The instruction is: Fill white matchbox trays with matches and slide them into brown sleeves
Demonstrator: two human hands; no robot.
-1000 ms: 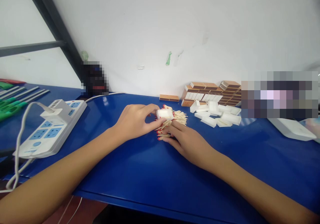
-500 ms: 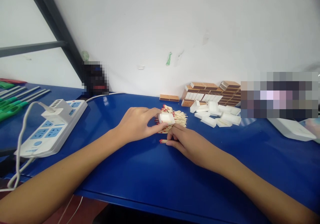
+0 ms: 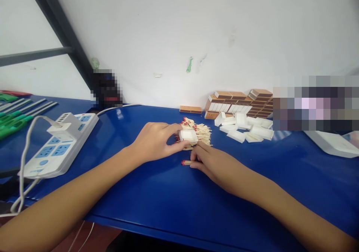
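My left hand [image 3: 157, 141] grips a small white matchbox tray [image 3: 188, 135] between thumb and fingers, its hollow side facing up. Behind and beneath the tray lies a heap of matches [image 3: 204, 134], pale sticks with red heads. Just in front of it, my right hand [image 3: 209, 161] pinches a small bunch of matches [image 3: 186, 163], red heads pointing left. The fingers hide the rear part of that bunch. Whether any matches lie inside the tray is hard to tell; its inside looks plain white.
Several loose white trays [image 3: 238, 136] lie right of the heap. Stacked brown matchboxes [image 3: 238, 102] line the wall, with a flat matchbox row [image 3: 190, 109] beside them. A power strip [image 3: 56, 147] with cables and green-handled tools [image 3: 17, 123] occupy the left. Some areas are pixelated.
The view has shifted slightly. Both hands keep their grips, the left on the tray and the right on the matches, with hardly any movement against the table.
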